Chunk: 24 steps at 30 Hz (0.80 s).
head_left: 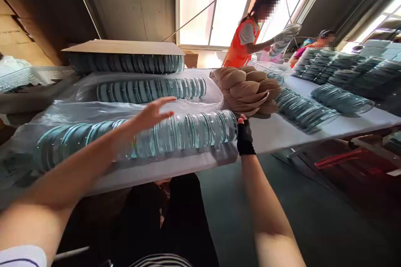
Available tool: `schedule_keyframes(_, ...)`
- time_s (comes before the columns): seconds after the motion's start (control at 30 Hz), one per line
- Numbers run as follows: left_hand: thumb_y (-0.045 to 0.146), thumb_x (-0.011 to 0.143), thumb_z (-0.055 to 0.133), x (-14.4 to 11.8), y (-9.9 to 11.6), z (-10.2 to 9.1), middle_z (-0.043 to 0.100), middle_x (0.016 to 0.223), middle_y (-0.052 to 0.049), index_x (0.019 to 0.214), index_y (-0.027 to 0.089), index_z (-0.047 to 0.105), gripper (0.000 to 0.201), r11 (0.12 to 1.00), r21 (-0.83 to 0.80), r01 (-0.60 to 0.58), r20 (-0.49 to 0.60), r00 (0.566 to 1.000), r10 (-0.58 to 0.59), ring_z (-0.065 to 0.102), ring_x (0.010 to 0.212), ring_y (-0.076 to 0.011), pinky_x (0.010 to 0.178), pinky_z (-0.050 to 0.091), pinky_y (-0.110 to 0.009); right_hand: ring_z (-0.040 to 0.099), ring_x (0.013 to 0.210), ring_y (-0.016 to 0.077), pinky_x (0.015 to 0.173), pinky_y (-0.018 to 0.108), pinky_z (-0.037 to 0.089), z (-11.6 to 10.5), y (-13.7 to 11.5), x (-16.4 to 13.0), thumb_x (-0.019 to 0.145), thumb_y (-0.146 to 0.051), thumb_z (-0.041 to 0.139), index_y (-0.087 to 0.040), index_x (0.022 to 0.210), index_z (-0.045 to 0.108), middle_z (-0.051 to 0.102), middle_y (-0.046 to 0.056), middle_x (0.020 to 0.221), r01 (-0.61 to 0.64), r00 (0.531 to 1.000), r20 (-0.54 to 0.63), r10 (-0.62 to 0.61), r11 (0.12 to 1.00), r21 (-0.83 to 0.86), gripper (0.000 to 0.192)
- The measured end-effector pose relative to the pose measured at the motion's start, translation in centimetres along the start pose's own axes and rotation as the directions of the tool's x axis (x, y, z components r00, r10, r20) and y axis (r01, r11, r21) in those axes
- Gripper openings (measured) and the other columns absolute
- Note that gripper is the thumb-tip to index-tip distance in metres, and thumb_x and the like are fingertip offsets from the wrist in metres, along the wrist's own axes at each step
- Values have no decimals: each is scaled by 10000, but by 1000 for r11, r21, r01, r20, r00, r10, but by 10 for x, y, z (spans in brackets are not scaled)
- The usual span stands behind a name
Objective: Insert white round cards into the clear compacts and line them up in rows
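Observation:
A long row of clear round glass pieces (pixel 194 131), like lids or shallow dishes, stands on edge along the near side of the table. Above this row my bare left hand (pixel 153 114) is open, thumb and fingers apart, with nothing in it. My right hand (pixel 245 135), in a black fingerless glove, is at the row's right end, its palm side facing the last piece. Its fingers look straight, but they are partly hidden. Clear plastic sheeting (pixel 84 110) lies behind the row, around a second row of glass pieces (pixel 153 90).
A cardboard sheet (pixel 125 46) covers another glass row at the back. Brown curved pads (pixel 247 87) are heaped right of it. More glass rows (pixel 305 108) and tall stacks (pixel 332 66) fill the right side. A person in an orange vest (pixel 241 46) handles glass; another person (pixel 313 46) is beyond.

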<state>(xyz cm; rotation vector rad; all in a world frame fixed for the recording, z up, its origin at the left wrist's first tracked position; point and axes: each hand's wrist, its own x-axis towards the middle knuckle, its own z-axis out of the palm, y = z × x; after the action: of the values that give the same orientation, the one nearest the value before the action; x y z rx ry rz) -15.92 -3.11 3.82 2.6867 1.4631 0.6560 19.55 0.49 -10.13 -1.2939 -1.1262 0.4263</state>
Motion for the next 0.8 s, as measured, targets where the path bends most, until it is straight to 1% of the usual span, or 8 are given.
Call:
schedule_keyframes(0.1,645,907,425,2,-6,18,443,1495,-122,1426,152,458,717,994,70,-83,197,978,67,403,1385,-293,1144,332,-431,569,1144,240,1016,420,430,11,5,-12,863,-668,377,-166,1179,596,639,143,1235,26,990,137,-37,996,81,633)
schedule_keyframes(0.2,667,921,364,-2,-8,19,522,1435,-87,1423,193,462,697,991,128,-49,337,941,3,532,1277,-262,1072,419,-385,568,1165,231,1035,416,424,15,6,-33,899,-626,389,-172,1236,574,627,132,1271,26,988,149,-42,994,109,595)
schedule_keyframes(0.3,673,918,369,-2,1,13,508,1444,-107,1414,169,471,714,972,228,-51,298,954,-20,517,1292,-277,1076,412,-396,571,1184,235,1034,416,430,12,-5,-39,916,-589,406,-180,1267,561,618,124,1293,52,982,181,-63,996,67,560)
schedule_keyframes(0.43,644,920,407,18,28,26,380,1531,-155,1464,106,385,765,965,238,-112,256,965,49,372,1412,-267,1150,325,-386,616,1105,222,987,364,455,16,-49,-9,912,-440,503,-196,1161,634,682,92,1179,336,928,222,-298,928,-159,373)
schedule_keyframes(0.5,639,910,434,31,42,41,356,1541,-168,1479,93,353,793,973,210,-92,262,964,35,335,1434,-267,1161,309,-386,649,1020,206,934,327,471,31,-80,13,905,-339,512,-203,1065,680,720,68,1075,504,803,493,-335,823,-261,269)
schedule_keyframes(0.6,630,893,469,42,55,63,401,1515,-170,1466,85,361,799,979,200,-37,272,962,-19,394,1397,-287,1131,354,-413,662,1005,231,865,320,482,70,-116,39,843,-295,590,-208,1107,688,720,79,1099,670,583,809,-76,608,-426,295)
schedule_keyframes(0.7,648,857,509,43,58,71,509,1425,-172,1420,90,406,799,974,225,0,246,968,-57,515,1284,-319,1054,426,-428,664,1004,228,797,283,479,109,-132,57,804,-256,647,-194,1205,658,707,98,1139,796,378,917,126,462,-392,406)
schedule_keyframes(0.8,676,820,541,41,57,71,590,1320,-150,1373,122,437,790,972,232,31,236,968,-87,583,1182,-329,975,473,-423,668,936,179,727,228,464,131,-132,69,810,-179,632,-147,1218,659,726,89,1087,858,169,964,203,451,-245,411)
